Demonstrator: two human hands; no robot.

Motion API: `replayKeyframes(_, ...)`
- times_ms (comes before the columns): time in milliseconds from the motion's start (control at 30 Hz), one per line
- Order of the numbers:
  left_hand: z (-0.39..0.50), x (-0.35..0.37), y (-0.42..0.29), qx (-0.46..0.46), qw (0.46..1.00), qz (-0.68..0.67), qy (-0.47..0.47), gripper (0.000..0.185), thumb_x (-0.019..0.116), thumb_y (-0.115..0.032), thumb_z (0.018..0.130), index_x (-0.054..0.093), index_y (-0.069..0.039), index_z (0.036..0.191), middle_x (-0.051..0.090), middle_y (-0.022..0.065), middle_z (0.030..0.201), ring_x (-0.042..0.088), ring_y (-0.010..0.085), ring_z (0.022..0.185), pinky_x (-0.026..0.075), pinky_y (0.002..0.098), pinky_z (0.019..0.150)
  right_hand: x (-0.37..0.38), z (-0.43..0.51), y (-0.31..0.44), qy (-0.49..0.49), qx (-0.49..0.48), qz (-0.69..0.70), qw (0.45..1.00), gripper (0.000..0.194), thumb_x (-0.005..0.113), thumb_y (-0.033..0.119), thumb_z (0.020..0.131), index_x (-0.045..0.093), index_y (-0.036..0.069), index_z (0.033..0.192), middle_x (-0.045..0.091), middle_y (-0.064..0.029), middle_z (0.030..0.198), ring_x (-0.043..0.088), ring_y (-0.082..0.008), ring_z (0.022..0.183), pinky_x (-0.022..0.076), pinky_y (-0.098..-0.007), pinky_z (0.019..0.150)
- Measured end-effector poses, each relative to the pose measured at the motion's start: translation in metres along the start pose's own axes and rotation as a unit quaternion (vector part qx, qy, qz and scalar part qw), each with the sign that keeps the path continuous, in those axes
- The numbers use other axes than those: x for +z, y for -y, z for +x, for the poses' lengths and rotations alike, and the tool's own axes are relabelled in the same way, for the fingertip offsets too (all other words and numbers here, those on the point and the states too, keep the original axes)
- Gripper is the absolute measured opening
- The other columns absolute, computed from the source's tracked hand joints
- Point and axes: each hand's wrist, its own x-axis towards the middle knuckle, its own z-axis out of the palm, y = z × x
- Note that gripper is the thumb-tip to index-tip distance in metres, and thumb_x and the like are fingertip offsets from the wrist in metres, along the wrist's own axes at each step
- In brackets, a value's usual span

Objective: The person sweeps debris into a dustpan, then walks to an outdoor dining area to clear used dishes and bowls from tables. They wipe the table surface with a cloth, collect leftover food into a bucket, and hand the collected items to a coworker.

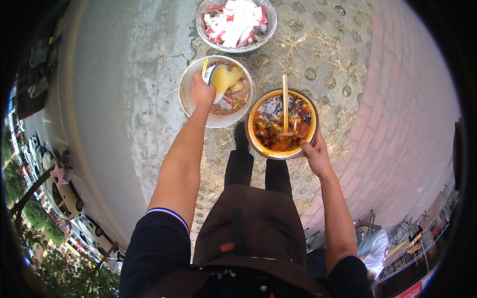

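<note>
Over a large white bucket, my left hand grips a small white bowl with a blue rim, tilted so that yellowish liquid runs out of it. Reddish broth with food scraps lies in the bucket. A pair of chopsticks shows beside the fingers of that hand. My right hand holds a big brown-rimmed bowl level by its near right edge, thumb on the rim. Dark red, oily soup fills it, and wooden chopsticks stand in the soup.
Beyond the white bucket stands another bucket heaped with used white tissues and red-and-white wrappers. Grass grows through pierced paving under my shoes. A road with parked cars runs at left; pink brick paving and a seated person are at right.
</note>
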Motion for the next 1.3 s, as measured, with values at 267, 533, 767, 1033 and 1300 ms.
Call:
replayKeyframes(267, -0.004, -0.043, -0.006, 0.311, 0.935, 0.17, -0.019, 0.048, 0.06, -0.006, 0.076, 0.046, -0.02, 0.121, 0.048, 0.014, 0.117, 0.052, 0.0354, 0.109, 0.055, 0.0458, 0.071, -0.006, 0.002, 0.015, 0.013, -0.007, 0.016, 1.0, 0.054, 0.046, -0.002, 0.092, 0.029, 0.004, 0.143, 0.055, -0.01, 0.125, 0.064, -0.0184, 0.099, 0.0621, -0.032, 0.069)
replayKeyframes(533, 0.001, -0.071, -0.02, 0.434, 0.835, 0.323, 0.1, 0.037, 0.049, -0.007, 0.084, 0.049, -0.021, 0.119, 0.048, 0.011, 0.113, 0.048, 0.0302, 0.115, 0.057, 0.0373, 0.071, -0.005, 0.012, 0.027, 0.028, -0.03, 0.007, 0.999, 0.061, 0.042, -0.004, 0.091, 0.022, 0.007, 0.147, 0.052, -0.0115, 0.128, 0.065, -0.0223, 0.099, 0.0626, -0.0334, 0.067)
replayKeyframes(767, 0.003, -0.065, -0.004, 0.3, 0.929, 0.212, 0.048, 0.038, 0.051, -0.007, 0.085, 0.045, -0.019, 0.12, 0.054, 0.0146, 0.113, 0.055, 0.033, 0.107, 0.054, 0.0447, 0.076, -0.002, 0.02, 0.027, 0.039, -0.033, 0.0, 0.999, 0.062, 0.042, -0.006, 0.091, 0.021, 0.008, 0.147, 0.051, -0.0118, 0.129, 0.065, -0.0221, 0.099, 0.0627, -0.0324, 0.067)
replayKeyframes(1033, 0.014, -0.075, 0.022, -0.021, 0.932, -0.349, 0.092, 0.035, 0.056, -0.013, 0.092, 0.042, -0.008, 0.123, 0.059, 0.0149, 0.116, 0.059, 0.0258, 0.102, 0.047, 0.0375, 0.085, 0.002, 0.014, 0.032, 0.038, -0.004, 0.001, 0.999, 0.055, 0.044, -0.004, 0.09, 0.029, 0.003, 0.142, 0.054, -0.0109, 0.125, 0.065, -0.019, 0.098, 0.0624, -0.0304, 0.067)
replayKeyframes(1300, -0.04, -0.113, 0.002, -0.124, 0.776, -0.597, 0.162, 0.047, 0.053, -0.016, 0.097, 0.035, -0.008, 0.139, 0.054, 0.0134, 0.128, 0.056, 0.0232, 0.111, 0.048, 0.0356, 0.094, -0.009, 0.012, 0.034, 0.018, -0.017, 0.012, 1.0, 0.057, 0.043, -0.004, 0.09, 0.027, 0.004, 0.143, 0.054, -0.0118, 0.125, 0.066, -0.02, 0.095, 0.0626, -0.0305, 0.065)
